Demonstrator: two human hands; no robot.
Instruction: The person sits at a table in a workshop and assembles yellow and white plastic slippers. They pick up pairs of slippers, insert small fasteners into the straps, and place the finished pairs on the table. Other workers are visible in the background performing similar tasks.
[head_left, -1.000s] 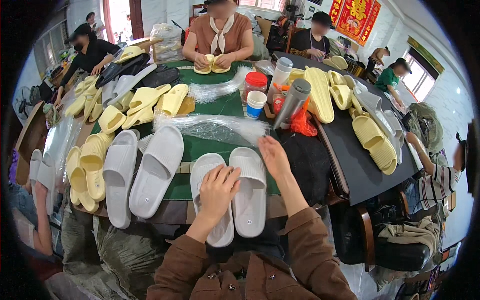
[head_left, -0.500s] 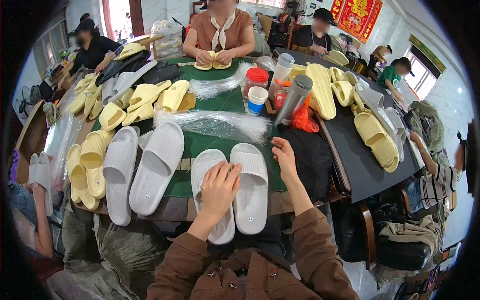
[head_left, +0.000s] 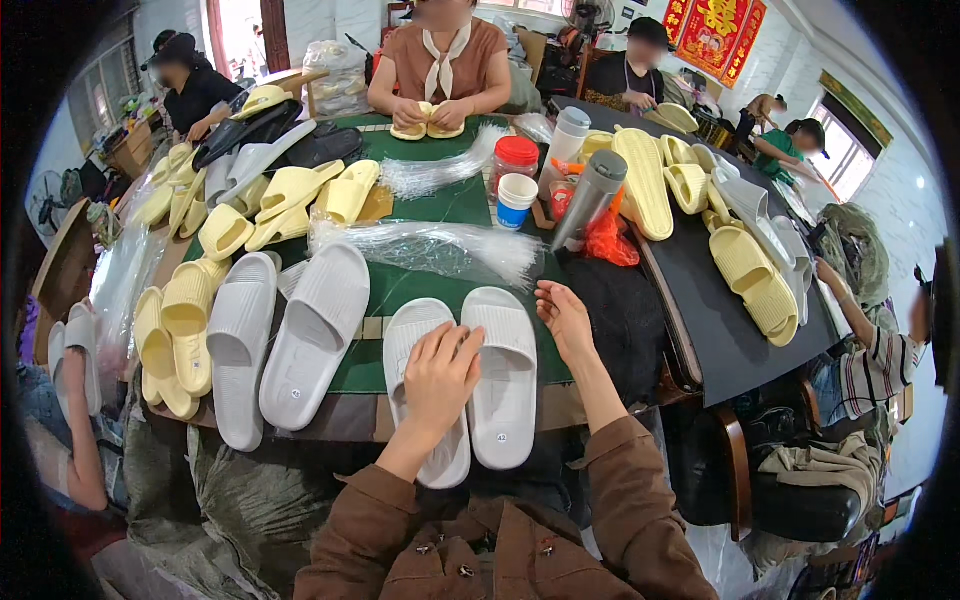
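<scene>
Two grey slippers side by side at the table's near edge, one hand upon them

From the head view, the left slipper and the right slipper stand with their toes away from the wearer and their heels jutting past the table edge. The left hand lies across the left slipper's strap, palm down, fingers slightly bent and close together, their tips at the right slipper's inner edge; whether it grips or merely rests, I cannot tell. The right hand hangs just beside the right slipper, apart from it, with its fingers half curled. Whether something thin is pinched between its tips is too small to tell.

Beyond the slippers, a bundle of clear strands lies on the green mat, its frayed end near the right hand. A second bundle lies farther off. Another grey pair stands to the left, beside stacked yellow slippers.

Past the right hand are a white and blue paper cup, a red-lidded jar, a grey bottle and an orange-red bag. Across the table, a co-worker holds a small yellow pair in both hands. More yellow slippers lie on the black table at the right.
</scene>
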